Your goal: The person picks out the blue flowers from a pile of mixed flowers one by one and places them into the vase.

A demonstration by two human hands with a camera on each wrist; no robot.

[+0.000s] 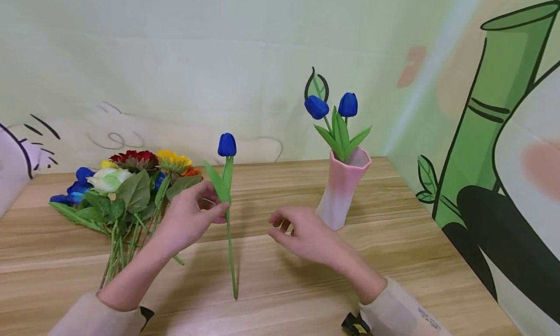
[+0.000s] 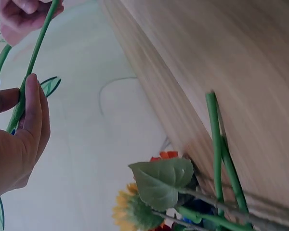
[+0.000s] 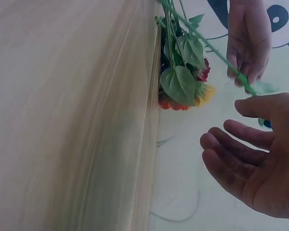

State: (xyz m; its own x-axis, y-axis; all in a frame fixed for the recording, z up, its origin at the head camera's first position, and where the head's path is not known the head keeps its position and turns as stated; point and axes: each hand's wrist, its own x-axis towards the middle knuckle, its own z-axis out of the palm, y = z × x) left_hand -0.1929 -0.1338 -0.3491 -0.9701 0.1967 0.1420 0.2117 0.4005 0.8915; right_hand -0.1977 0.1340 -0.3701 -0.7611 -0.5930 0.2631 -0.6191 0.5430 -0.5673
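A single blue tulip [image 1: 227, 145] with a long green stem is held upright in my left hand [image 1: 197, 210]. Thumb and fingers pinch it just under its leaves, as the left wrist view also shows on the green stem [image 2: 36, 53]. My right hand [image 1: 308, 234] hovers to the right of the stem, fingers loosely bent, holding nothing; in the right wrist view a gap shows between thumb and fingers [image 3: 231, 159]. Behind the right hand stands a pink and white vase [image 1: 340, 195] with two blue tulips [image 1: 348, 105] in it.
A bundle of artificial flowers [image 1: 135, 190], with red, yellow, white and blue heads, lies on the left of the wooden table [image 1: 271, 297], partly behind my left forearm. A printed backdrop [image 1: 245, 73] rises along the table's far edge and right side.
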